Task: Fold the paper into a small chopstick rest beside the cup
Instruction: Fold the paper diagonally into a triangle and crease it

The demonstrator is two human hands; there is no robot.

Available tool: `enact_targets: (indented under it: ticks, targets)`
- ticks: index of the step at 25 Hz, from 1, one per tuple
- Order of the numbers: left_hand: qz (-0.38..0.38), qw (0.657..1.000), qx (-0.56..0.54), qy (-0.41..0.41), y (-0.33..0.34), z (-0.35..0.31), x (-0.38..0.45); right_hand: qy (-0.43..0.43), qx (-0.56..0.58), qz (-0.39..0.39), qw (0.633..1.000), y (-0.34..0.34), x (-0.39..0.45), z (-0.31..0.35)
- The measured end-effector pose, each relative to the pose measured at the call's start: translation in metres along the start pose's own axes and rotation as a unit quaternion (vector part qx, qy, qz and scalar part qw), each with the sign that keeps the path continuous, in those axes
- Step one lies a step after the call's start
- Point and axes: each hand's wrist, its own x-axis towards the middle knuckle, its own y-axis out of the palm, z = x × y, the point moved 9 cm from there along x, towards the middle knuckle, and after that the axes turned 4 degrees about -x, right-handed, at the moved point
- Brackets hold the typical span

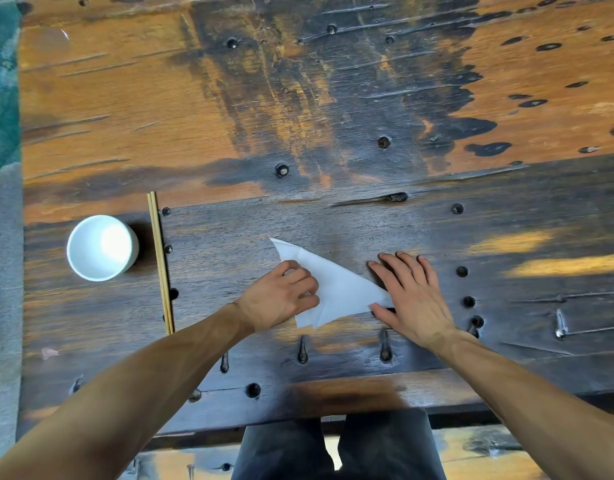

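A white sheet of paper (336, 289), folded into a triangle, lies flat on the dark wooden table (298, 116) near its front edge. My left hand (281, 299) pinches the paper's left edge between thumb and curled fingers. Flat on the table, my right hand (409, 299) has its fingers spread, and its thumb presses on the triangle's right tip. To the far left stands a white cup (101, 247), empty and upright. A pair of wooden chopsticks (160, 261) lies just right of the cup, pointing away from me.
The table is old planks studded with dark nail heads and holes (462, 271). Its left edge borders a teal and grey floor (2, 133). My dark-trousered legs (333, 448) show below the front edge.
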Motion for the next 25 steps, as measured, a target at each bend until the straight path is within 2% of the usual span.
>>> enact_targets:
  ticks: [17, 25]
  targets:
    - [0.051, 0.998, -0.028, 0.006, 0.001, 0.012, -0.020, -0.027, -0.043, 0.005, 0.999, 0.005, -0.003, 0.001]
    - [0.050, 0.998, -0.030, 0.010, 0.003, 0.014, -0.030, -0.101, -0.059, -0.007, 0.993, 0.007, -0.011, 0.016]
